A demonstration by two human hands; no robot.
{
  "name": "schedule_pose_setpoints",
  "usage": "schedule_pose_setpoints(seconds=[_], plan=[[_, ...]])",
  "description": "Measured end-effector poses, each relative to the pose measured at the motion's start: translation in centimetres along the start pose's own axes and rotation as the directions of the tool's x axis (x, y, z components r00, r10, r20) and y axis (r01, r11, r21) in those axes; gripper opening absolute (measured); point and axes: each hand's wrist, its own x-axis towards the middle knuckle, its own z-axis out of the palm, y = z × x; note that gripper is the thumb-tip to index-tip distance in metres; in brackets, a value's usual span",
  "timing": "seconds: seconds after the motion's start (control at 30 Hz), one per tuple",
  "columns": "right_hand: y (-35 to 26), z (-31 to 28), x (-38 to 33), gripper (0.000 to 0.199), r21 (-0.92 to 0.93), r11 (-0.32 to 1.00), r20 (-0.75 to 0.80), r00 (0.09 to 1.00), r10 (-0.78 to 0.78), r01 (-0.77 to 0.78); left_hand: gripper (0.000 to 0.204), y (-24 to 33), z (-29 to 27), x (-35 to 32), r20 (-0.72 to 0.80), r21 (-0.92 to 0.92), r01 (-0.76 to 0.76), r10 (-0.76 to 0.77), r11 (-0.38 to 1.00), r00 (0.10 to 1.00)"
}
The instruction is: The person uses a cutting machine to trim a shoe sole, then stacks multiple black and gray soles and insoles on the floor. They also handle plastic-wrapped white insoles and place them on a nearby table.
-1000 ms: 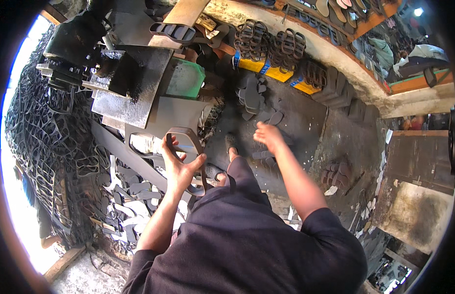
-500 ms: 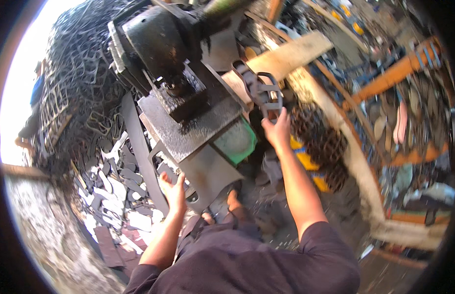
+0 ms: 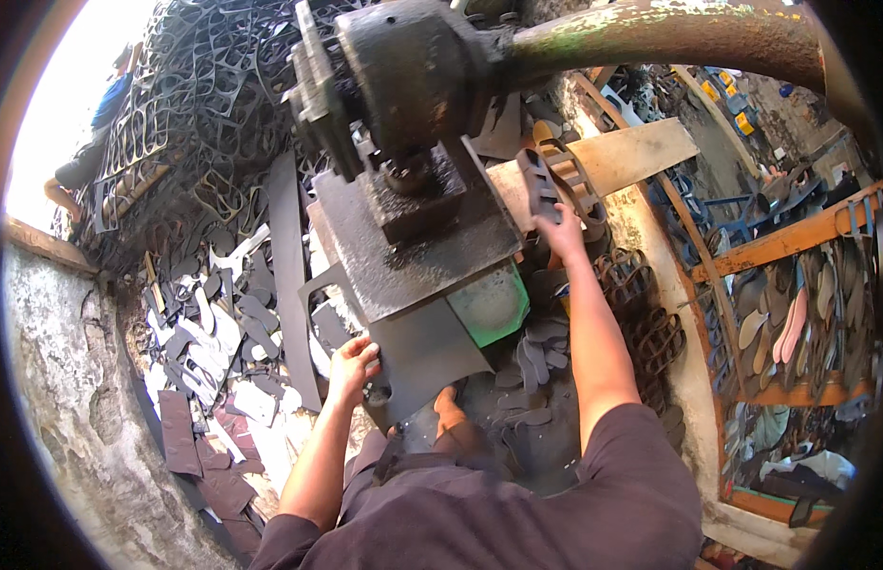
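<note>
A: Item 1, landmark?
B: Press machine [image 3: 403, 142], dark rusted iron, w/ flat steel plate [image 3: 413, 256] under its ram. Everything else is placed rel. to it.

A: Left hand?
B: Left hand [image 3: 351, 366], below the press on its near-left side. Fingers curled shut over the edge of a dark rubber sheet [image 3: 427, 356] that hangs out from under the plate. Firm pinch, thumb on top.

A: Right hand?
B: Right hand [image 3: 560, 233], just right of the press, arm stretched out. Fingers closed round the lower end of a dark cutting die [image 3: 546, 185], sole-shaped frame w/ cross bars. Die is tilted up, over a pale wooden plank [image 3: 622, 157] to the right of the press.

A: Other stock?
B: Green block [image 3: 493, 304] tucked under the plate's right corner. Cut sole pieces [image 3: 541, 347] on the floor beneath that. Heap of punched-out rubber scrap [image 3: 194, 123], lattice-like, piled left and behind the press. Loose offcuts, pale and dark [image 3: 213, 342], lower left of it. Stacked dark dies [image 3: 645, 313] right of the press, by a wall. Orange shelf [image 3: 793, 233] far right, w/ soles hanging below.
</note>
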Motion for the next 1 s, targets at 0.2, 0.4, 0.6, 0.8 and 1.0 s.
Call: schedule_pose_setpoints(seconds=[0.2, 0.4, 0.6, 0.8, 1.0], plan=[[-15.0, -1.3, -25.4, 0.074, 0.509, 0.856, 0.031, 0.991, -0.128, 0.095, 0.043, -1.0, -6.5, -1.0, 0.012, -0.029, 0.026, -0.026, 0.999, 1.000], [-22.7, 6.7, -38.5, 0.079, 0.286, 0.923, 0.278, 0.900, -0.335, 0.256, 0.033, -1.0, -8.0, 0.0, 0.162, -0.122, 0.043, -0.023, 0.992, 0.987], [-22.4, 16.5, -38.2, 0.075, 0.003, 0.887, 0.027, 0.886, -0.462, 0.462, 0.037, -1.2, -8.8, 0.2, 0.183, -0.156, 0.090, -0.060, 0.984, 0.981], [-21.6, 17.8, -37.4, 0.078, -0.108, 0.871, 0.028, 0.877, -0.480, 0.480, 0.040, -1.0, -8.5, 0.5, 0.180, -0.165, 0.039, -0.008, 0.986, 0.984], [-22.3, 17.9, -37.5, 0.078, -0.110, 0.884, 0.014, 0.890, -0.455, 0.454, 0.043, -0.7, -8.6, 0.8, 0.186, -0.147, 0.057, -0.029, 0.988, 0.982]])
